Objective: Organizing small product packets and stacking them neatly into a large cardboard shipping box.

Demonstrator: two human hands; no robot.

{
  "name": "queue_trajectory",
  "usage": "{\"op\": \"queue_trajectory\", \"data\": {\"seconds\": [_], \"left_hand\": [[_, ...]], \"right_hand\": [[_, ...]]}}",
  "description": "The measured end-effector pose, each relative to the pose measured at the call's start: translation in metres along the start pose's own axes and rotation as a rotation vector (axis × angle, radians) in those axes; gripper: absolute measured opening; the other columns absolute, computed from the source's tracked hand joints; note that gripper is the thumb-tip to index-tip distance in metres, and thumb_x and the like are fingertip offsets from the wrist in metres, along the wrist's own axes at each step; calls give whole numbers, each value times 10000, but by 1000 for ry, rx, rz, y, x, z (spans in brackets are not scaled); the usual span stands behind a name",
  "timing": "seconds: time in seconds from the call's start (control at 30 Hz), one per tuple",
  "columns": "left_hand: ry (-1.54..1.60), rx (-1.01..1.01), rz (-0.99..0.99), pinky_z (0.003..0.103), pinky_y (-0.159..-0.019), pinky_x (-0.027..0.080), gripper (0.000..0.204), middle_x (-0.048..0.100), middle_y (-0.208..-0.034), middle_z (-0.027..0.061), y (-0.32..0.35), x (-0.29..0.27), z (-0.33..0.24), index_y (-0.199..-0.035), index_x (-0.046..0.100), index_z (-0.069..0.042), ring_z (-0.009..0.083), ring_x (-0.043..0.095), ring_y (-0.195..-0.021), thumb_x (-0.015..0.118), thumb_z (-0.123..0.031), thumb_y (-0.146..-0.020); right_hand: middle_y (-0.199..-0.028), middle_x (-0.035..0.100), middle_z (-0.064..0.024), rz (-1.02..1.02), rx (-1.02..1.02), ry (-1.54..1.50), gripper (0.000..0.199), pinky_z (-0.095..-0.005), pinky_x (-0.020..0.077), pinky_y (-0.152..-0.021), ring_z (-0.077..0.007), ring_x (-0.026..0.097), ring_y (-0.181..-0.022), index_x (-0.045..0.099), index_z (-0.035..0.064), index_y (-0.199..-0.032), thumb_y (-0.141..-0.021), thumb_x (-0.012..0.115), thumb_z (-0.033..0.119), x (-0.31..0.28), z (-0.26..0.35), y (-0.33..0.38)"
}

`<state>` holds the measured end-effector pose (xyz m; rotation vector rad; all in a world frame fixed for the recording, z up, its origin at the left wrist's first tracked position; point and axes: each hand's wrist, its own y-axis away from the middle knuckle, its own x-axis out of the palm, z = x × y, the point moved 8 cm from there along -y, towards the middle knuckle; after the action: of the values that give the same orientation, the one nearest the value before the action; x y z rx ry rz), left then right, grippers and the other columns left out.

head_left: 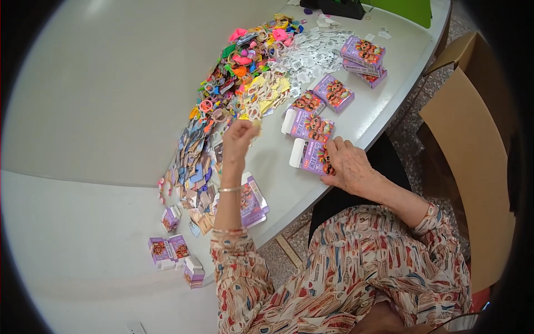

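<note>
A big white round table (100, 83) holds a long heap of bright little toys (233, 83). The left hand (239, 136) pinches one small piece. The right hand (347, 164) lies flat on a light purple cardboard box (312, 156); gripping its sides looks best.

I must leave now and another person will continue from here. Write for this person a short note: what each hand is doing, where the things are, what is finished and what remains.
Left hand: raised over the table, pinching a small pale piece; I cannot tell what kind.
Right hand: resting flat on an open purple box, flap out to the left.
Things: a long heap of small colourful pieces across the middle; white packets beyond it.
Done, apparently: closed purple boxes stacked at the far right.
Left: two more open boxes behind the held one, small boxes near the left elbow, and most of the heap.
</note>
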<state>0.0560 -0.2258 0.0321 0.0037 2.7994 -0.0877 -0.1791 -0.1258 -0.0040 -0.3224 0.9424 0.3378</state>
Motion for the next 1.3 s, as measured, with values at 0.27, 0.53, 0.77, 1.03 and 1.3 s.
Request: {"op": "queue_trajectory", "data": {"seconds": [0.27,0.53,0.77,1.03,1.3], "left_hand": [[-879,634,189,253,-728,460,86,656,-843,8,91,80,-37,-885,634,-1,98,589,-851,663,-76,-856],[-327,90,36,267,-712,480,224,702,-941,73,9,1,6,-1058,682,2,148,634,-815,622,-132,-888],[-1178,314,-134,386,-650,485,145,641,-789,195,-43,-8,48,-782,674,-17,340,618,-725,656,-161,-771],[-1261,554,-280,446,-640,472,106,620,-764,126,-37,-8,32,-760,647,-42,316,589,-754,626,-142,-790],[-173,9,-141,203,-585,431,190,615,-735,4,13,-7,2,-920,657,27,50,558,-654,585,-149,-923]], "right_hand": [[-955,515,-167,24,-40,-23,664,-404,526,-715,-326,589,-884,425,-17,-1075,-636,830,272,5,13,-6],[-955,509,-176,-10,8,-42,689,-414,506,-744,-340,575,-895,421,-28,-1090,-636,823,297,0,3,-5],[-954,501,-178,-36,-29,-50,709,-420,499,-744,-342,568,-901,415,-33,-1111,-648,813,327,3,3,-3],[-957,487,-179,-71,-25,-117,738,-421,488,-742,-338,559,-886,402,-31,-1160,-656,805,326,2,-1,1],[-957,488,-168,-135,-13,-112,738,-411,491,-724,-330,559,-884,414,-31,-1187,-652,803,297,3,-1,5]]}}
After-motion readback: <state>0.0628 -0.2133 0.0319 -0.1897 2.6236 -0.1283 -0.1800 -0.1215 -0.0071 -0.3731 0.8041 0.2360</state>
